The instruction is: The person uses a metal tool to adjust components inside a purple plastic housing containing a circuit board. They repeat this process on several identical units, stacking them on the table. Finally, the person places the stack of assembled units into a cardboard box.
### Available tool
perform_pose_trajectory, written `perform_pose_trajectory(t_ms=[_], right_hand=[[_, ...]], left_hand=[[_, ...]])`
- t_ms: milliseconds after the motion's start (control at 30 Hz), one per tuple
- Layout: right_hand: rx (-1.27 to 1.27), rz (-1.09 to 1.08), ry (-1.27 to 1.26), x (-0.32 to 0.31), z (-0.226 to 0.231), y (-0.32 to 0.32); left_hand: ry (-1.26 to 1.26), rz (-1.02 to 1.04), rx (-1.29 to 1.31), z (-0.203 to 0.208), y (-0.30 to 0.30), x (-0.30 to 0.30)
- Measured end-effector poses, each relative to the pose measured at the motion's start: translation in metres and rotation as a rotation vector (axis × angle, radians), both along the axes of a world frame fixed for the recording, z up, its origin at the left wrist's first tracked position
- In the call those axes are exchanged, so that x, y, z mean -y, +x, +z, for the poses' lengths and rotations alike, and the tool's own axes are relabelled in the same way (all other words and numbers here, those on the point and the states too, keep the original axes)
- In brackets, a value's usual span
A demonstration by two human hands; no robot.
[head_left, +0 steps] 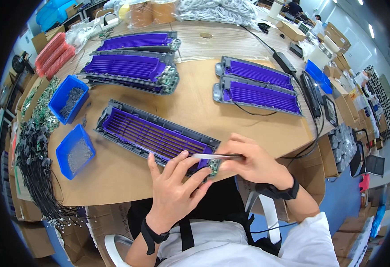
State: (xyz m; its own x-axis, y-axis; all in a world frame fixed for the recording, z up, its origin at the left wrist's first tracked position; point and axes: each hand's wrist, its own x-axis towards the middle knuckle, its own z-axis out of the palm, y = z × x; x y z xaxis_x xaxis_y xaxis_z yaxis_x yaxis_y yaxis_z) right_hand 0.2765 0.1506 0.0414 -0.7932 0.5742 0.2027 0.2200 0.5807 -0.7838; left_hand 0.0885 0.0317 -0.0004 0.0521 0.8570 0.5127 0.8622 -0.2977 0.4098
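A grille panel (152, 133) lies nearest the person, on a cardboard sheet (195, 91) over the table (199, 51). Behind it, grouped panels (126, 69) sit left and a pair of panels (261, 94) right, with a power adapter (285, 62) just behind the pair's right end. To its left stand a rear bin (77, 112) and a front bin (62, 153), with cables (36, 153) left of the latter.

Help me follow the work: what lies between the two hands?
The head view shows a slim tool, held by the right hand, over the nearest purple panel.
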Motion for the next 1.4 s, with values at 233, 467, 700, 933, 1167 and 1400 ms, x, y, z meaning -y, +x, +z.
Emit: perform_pose_trajectory(t_ms=[233, 467, 700, 933, 1167, 1400], right_hand=[[0.103, -0.136, 0.160, 0.016, -0.002, 0.022], [0.303, -0.229, 0.478, 0.042, -0.011, 0.030], [0.375, -0.223, 0.475, 0.047, -0.014, 0.023], [0.431, -0.211, 0.489, 0.048, -0.014, 0.022], [0.478, -0.128, 0.508, 0.048, -0.013, 0.023], [0.489, -0.126, 0.706, 0.050, -0.017, 0.022]], left_hand=[[0.002, -0.007, 0.004, -0.001, 0.002, 0.000], [-0.014, -0.004, -0.022, -0.001, 0.002, 0.001], [-0.021, -0.013, -0.048, -0.002, 0.002, -0.001], [-0.035, -0.014, -0.098, -0.002, 0.002, -0.002], [-0.030, -0.020, -0.218, -0.004, 0.002, 0.000], [-0.034, -0.044, -0.294, -0.002, 0.002, -0.001]])
